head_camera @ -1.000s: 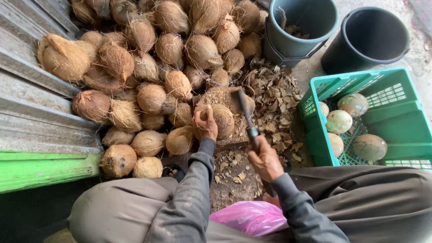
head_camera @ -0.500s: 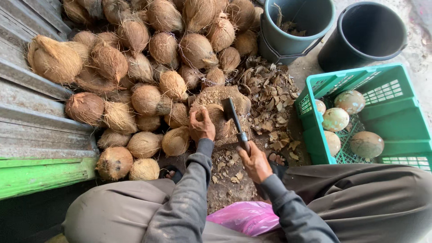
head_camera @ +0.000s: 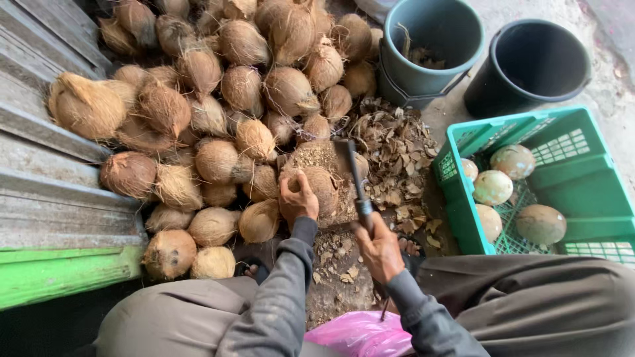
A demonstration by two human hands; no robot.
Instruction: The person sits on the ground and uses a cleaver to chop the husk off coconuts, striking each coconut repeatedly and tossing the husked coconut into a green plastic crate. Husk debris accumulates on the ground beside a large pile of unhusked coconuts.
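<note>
My left hand (head_camera: 297, 199) grips a brown husked coconut (head_camera: 325, 187) that rests on a wooden chopping block (head_camera: 313, 156) in front of me. My right hand (head_camera: 380, 248) is closed around the handle of a dark cleaver (head_camera: 348, 173), whose blade lies against the right side of that coconut. Both arms wear grey sleeves. Shell chips (head_camera: 395, 152) litter the ground around the block.
A big pile of fibrous coconuts (head_camera: 218, 112) fills the left and top. A green plastic crate (head_camera: 575, 192) at right holds several pale peeled coconuts (head_camera: 493, 188). Two buckets, grey (head_camera: 433, 49) and black (head_camera: 529, 66), stand behind. Corrugated sheet (head_camera: 46, 172) at left; pink bag (head_camera: 360, 334) by my legs.
The cleaver has come down from a raised tilt onto the coconut's right side. My left hand kept its hold on the coconut, and my right hand shifted slightly down.
</note>
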